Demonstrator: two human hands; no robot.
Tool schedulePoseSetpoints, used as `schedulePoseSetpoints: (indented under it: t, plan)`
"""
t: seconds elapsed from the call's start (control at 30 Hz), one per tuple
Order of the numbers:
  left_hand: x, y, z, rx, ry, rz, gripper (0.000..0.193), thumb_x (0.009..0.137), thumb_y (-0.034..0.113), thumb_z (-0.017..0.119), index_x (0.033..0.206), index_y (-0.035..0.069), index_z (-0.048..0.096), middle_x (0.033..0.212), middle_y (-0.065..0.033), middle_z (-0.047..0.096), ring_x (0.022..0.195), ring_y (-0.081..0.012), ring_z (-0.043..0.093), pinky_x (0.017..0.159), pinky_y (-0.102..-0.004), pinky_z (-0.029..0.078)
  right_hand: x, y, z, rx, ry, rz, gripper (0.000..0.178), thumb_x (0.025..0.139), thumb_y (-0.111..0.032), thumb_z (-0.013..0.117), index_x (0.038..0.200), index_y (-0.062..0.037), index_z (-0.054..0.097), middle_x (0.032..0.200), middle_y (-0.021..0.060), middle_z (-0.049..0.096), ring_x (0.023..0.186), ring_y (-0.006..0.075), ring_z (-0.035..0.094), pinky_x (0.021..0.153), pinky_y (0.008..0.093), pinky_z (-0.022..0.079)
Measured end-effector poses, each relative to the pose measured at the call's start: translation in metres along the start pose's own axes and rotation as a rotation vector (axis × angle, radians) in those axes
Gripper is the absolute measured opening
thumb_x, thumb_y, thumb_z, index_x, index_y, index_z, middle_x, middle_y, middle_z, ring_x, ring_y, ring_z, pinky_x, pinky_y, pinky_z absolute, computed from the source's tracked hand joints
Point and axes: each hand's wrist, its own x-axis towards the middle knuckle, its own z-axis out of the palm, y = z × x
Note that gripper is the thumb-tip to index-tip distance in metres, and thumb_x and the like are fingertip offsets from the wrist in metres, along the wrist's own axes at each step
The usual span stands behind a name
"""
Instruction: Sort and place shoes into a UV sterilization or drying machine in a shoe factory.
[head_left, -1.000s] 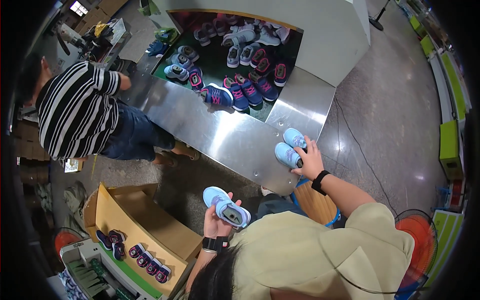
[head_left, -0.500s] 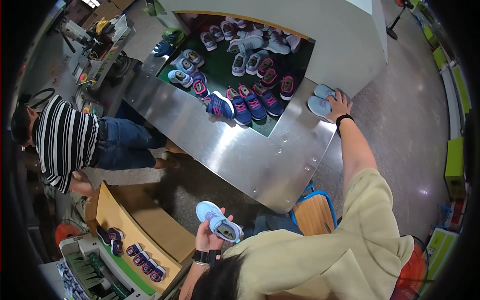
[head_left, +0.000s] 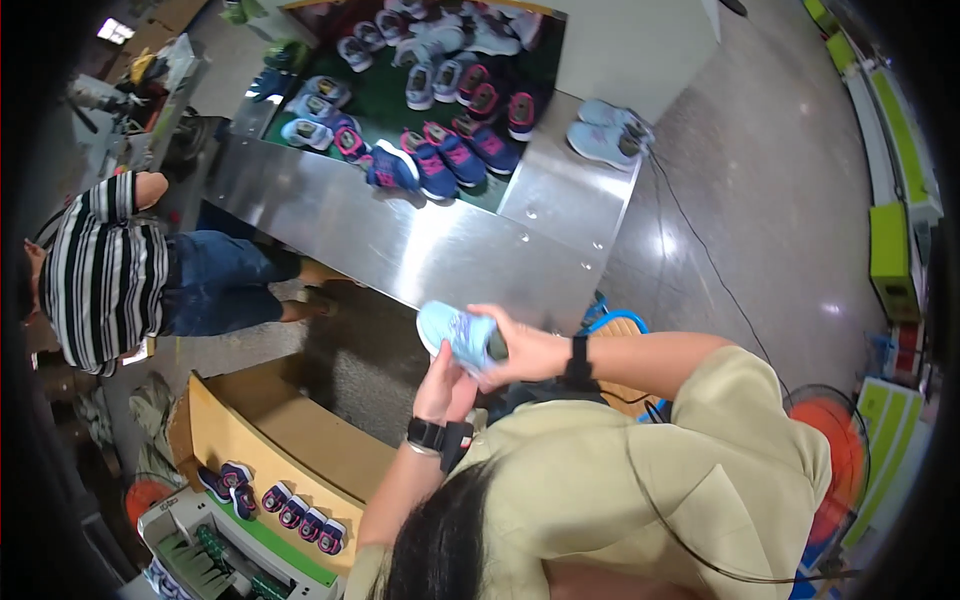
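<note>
A light blue sneaker (head_left: 458, 333) is held between my two hands in front of my body, near the metal table's front edge. My left hand (head_left: 440, 388) grips its side and underside from below. Fingers of my right hand (head_left: 520, 345) close on the heel end by the shoe opening. On the table's right corner rests a pair of light blue sneakers (head_left: 603, 143), touched by neither hand. Navy sneakers with pink laces (head_left: 432, 165) line the near edge of the green conveyor surface (head_left: 390, 102).
The metal table (head_left: 330, 215) runs along the conveyor. A blue-framed stool (head_left: 625, 325) stands by its right end. At lower left, a curved wooden shelf (head_left: 215, 415) carries small navy shoes (head_left: 300, 515) beside a machine. A person in a striped shirt (head_left: 105, 275) stands at left.
My right hand has left the sneaker pair on the table corner and come to the shoe in my left hand. That shoe is raised and turned. The view has shifted.
</note>
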Motion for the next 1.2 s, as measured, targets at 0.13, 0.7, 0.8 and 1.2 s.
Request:
schedulePoseSetpoints:
  t: [0.13, 0.7, 0.8, 1.2]
  plan:
    - [-0.006, 0.012, 0.022, 0.201, -0.111, -0.086, 0.072, 0.100, 0.033, 0.054, 0.156, 0.015, 0.012, 0.159, -0.0103, 0.024, 0.138, -0.0298, 0.036, 0.110, -0.0483, 0.033, -0.002, 0.025, -0.027, -0.160, 0.264, 0.037, 0.074, 0.077, -0.025, 0.078, 0.136, -0.0087, 0.036, 0.119, 0.0198, 0.058, 0.117, 0.0316, 0.057, 0.098, 0.0381, 0.044]
    - [-0.208, -0.005, -0.169, 0.110, 0.330, 0.235, 0.044, 0.101, 0.028, 0.050, 0.141, 0.011, 0.043, 0.139, -0.0118, 0.054, 0.117, -0.0266, 0.057, 0.097, -0.0406, 0.045, 0.000, 0.080, -0.053, -1.194, 0.704, 0.087, 0.082, 0.068, -0.030, 0.082, 0.138, -0.0120, 0.044, 0.137, 0.0174, 0.049, 0.125, 0.0371, 0.046, 0.104, 0.0500, 0.037]
    - [-0.265, -0.029, -0.217, -0.043, 0.378, 0.291, 0.044, 0.101, 0.028, 0.051, 0.140, 0.011, 0.043, 0.136, -0.0118, 0.056, 0.114, -0.0262, 0.059, 0.095, -0.0387, 0.047, 0.023, 0.076, 0.008, -1.289, 0.630, -0.112, 0.074, 0.072, -0.020, 0.079, 0.137, -0.0120, 0.045, 0.140, 0.0195, 0.045, 0.128, 0.0384, 0.044, 0.107, 0.0499, 0.035]
    - [-0.407, -0.156, -0.350, -0.524, 0.476, 0.667, 0.045, 0.100, 0.032, 0.052, 0.141, 0.015, 0.043, 0.135, -0.0074, 0.056, 0.114, -0.0234, 0.058, 0.094, -0.0368, 0.046, 0.132, 0.059, 0.340, -1.197, -0.529, -0.584, 0.042, 0.071, -0.018, 0.076, 0.111, -0.0098, 0.063, 0.130, 0.0184, 0.051, 0.123, 0.0385, 0.046, 0.103, 0.0471, 0.040]
